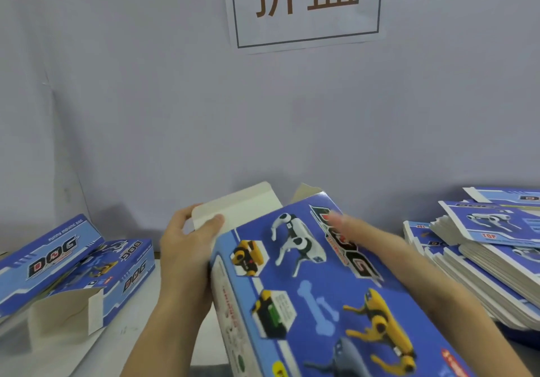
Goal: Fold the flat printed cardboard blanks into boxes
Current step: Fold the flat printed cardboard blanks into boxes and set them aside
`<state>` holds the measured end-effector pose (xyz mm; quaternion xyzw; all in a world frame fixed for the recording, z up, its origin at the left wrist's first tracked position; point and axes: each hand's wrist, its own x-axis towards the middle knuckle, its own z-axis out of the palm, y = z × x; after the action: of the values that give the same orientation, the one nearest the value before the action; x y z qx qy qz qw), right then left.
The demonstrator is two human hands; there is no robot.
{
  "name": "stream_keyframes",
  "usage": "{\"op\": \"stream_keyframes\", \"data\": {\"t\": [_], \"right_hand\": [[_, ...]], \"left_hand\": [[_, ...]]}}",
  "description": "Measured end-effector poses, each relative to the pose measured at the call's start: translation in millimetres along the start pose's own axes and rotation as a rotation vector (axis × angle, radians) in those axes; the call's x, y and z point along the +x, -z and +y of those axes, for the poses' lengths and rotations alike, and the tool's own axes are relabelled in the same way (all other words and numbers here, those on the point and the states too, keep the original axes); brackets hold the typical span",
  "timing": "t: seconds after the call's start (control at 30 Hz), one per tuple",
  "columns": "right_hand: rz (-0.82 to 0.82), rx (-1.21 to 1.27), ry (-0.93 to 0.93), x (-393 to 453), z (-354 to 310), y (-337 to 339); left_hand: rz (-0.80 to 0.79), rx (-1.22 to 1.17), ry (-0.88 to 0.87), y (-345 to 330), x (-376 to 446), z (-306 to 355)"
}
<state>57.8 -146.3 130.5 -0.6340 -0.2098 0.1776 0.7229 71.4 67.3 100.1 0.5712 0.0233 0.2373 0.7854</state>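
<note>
Steadying a half-erected box (306, 283) at centre, tilted up toward the wearer, printed dog panel facing the camera. Left hand (187, 248) grips the box's far left corner, thumb curled onto the pale end flap (236, 210), probably to keep the sleeve squared while the flap is folded in. Right hand (359, 230) lies across the top face, fingers straight and blurred, pressing or sliding; likely holding the panel flat.

A second brown flap (304, 192) stands up at the far end, not yet tucked.

Flat blanks (485, 259) stacked at right, within reach of the right hand. Finished boxes (73, 262) lie at left on the table (140, 344), one with an end flap open. Paper sign (304, 5) on the wall behind.
</note>
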Motion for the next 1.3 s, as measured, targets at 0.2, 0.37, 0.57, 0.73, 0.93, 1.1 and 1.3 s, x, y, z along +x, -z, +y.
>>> {"op": "stream_keyframes", "data": {"t": [0.2, 0.37, 0.57, 0.73, 0.93, 1.1, 1.3], "right_hand": [[0.087, 0.073, 0.285, -3, 2, 9], [0.231, 0.06, 0.541, -6, 1, 3], [0.287, -0.101, 0.653, -2, -1, -9], [0.31, -0.218, 0.622, -1, -1, -6], [0.354, -0.094, 0.478, 5, 3, -3], [0.491, -0.148, 0.56, 15, -4, -21], [0.51, -0.153, 0.573, 7, 1, -25]], "left_hand": [[-0.009, 0.026, -0.106, -8, -4, 14], [-0.465, 0.208, -0.266, -24, -24, 33], [-0.479, 0.147, -0.387, -30, -31, 37], [-0.41, 0.152, -0.456, -27, -30, 35], [-0.541, 0.258, -0.324, -25, -33, 32], [-0.344, 0.15, -0.335, -40, -31, 41], [-0.216, 0.155, -0.379, -42, -39, 35]]}}
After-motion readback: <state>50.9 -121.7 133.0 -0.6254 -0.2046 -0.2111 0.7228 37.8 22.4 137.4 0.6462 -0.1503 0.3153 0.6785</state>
